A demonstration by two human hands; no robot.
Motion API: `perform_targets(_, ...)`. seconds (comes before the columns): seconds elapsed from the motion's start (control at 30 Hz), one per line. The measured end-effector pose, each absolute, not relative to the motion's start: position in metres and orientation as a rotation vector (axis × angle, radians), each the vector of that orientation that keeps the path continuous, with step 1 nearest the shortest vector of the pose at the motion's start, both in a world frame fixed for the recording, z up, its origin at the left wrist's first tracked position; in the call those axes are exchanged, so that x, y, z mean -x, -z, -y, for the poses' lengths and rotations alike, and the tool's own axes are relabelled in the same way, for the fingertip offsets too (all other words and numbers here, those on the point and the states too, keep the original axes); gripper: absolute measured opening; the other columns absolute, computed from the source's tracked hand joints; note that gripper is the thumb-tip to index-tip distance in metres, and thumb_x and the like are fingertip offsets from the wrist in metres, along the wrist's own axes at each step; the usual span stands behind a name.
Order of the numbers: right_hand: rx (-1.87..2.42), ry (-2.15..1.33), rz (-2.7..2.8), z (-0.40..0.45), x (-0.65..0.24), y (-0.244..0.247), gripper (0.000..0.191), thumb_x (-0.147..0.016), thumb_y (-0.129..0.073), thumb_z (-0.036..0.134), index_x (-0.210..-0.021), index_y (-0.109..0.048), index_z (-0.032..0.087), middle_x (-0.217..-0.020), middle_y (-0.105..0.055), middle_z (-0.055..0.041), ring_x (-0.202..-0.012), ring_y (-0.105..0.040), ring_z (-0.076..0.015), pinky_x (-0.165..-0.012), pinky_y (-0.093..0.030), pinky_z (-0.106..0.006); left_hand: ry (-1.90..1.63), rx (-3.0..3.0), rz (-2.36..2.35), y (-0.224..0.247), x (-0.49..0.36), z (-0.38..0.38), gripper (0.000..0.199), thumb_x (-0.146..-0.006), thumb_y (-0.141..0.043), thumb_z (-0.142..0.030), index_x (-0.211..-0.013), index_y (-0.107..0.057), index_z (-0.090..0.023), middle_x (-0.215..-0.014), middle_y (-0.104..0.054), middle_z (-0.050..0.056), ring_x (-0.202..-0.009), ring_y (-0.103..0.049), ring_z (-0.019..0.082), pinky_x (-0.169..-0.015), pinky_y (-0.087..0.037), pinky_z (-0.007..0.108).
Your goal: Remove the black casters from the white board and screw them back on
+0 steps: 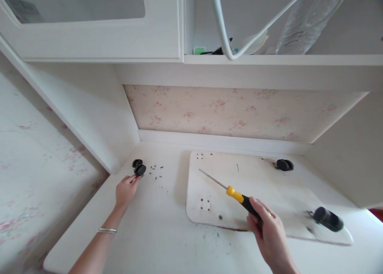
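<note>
My right hand (266, 230) is wrapped round the black and yellow handle of a screwdriver (236, 195), its shaft pointing up and left over a white board (227, 174). At the left, my left hand (127, 189) pinches a black caster wheel (140, 170) near the desk surface. Right behind it is another caster wheel (137, 162). Several small dark screws (156, 177) lie scattered to the right of these wheels. Groups of screw holes (205, 204) mark the board's left end. Two more casters, a far one (285, 165) and a near one (328, 219), sit at its right end.
The board rests on a white desk (167, 234) below a cabinet shelf (284, 60). A white cable (231, 55) hangs down in front of the shelf. On the shelf stands a clear plastic bottle (308, 22). A side panel (89, 106) closes off the left.
</note>
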State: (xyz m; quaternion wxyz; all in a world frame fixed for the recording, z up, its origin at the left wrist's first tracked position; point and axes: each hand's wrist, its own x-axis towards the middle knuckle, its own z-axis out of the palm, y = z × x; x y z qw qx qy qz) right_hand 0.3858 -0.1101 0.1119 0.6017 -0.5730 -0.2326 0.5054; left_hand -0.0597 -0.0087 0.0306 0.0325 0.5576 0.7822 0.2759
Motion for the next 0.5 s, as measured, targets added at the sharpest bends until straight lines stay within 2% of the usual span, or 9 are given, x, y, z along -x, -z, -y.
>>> perform_targets(0.1,1.19,-1.146,0.38,0.123,-0.384,-0.109,0.029,-0.069,-0.079,0.04,-0.078,-0.063,0.018,-0.056,-0.03,0.0085,-0.047,-0.025,-0.0047,-0.038,-0.024,-0.015,-0.745,-1.643,-2.483,-0.018,0.084,0.017,0.04,-0.087,-0.045,-0.047,-0.092,-0.074,-0.02,-0.085,-0.07,0.006,-0.077,-0.063,0.02,-0.066,-0.04,0.025)
perform_targets(0.3,1.236,-0.985,0.391,0.141,-0.386,-0.113,0.031,-0.063,-0.083,0.036,-0.086,-0.071,0.018,-0.066,-0.052,0.0024,-0.056,-0.044,-0.0074,-0.048,-0.045,-0.014,-0.57,-1.569,-2.549,-0.009,0.099,0.012,0.049,-0.087,-0.043,-0.052,-0.102,-0.074,-0.018,-0.097,-0.073,0.011,-0.083,-0.065,0.026,-0.067,-0.043,0.029)
perform_targets(0.43,1.229,-1.005,0.395,0.152,-0.385,-0.106,0.026,-0.067,-0.08,0.037,-0.082,-0.071,0.019,-0.065,-0.053,0.0032,-0.054,-0.044,-0.0068,-0.044,-0.044,-0.013,-0.465,-1.567,-2.552,-0.012,0.102,0.007,0.05,-0.088,-0.041,-0.052,-0.105,-0.074,-0.019,-0.097,-0.073,0.012,-0.082,-0.066,0.028,-0.068,-0.043,0.031)
perform_targets(0.5,1.236,-0.974,0.344,0.156,-0.385,-0.102,0.027,-0.067,-0.081,0.039,-0.08,-0.071,0.018,-0.069,-0.058,0.0018,-0.058,-0.049,-0.0075,-0.048,-0.046,-0.013,-0.436,-1.565,-2.556,-0.016,0.102,0.013,0.051,-0.087,-0.041,-0.052,-0.111,-0.072,-0.019,-0.099,-0.072,0.013,-0.082,-0.065,0.029,-0.068,-0.044,0.032)
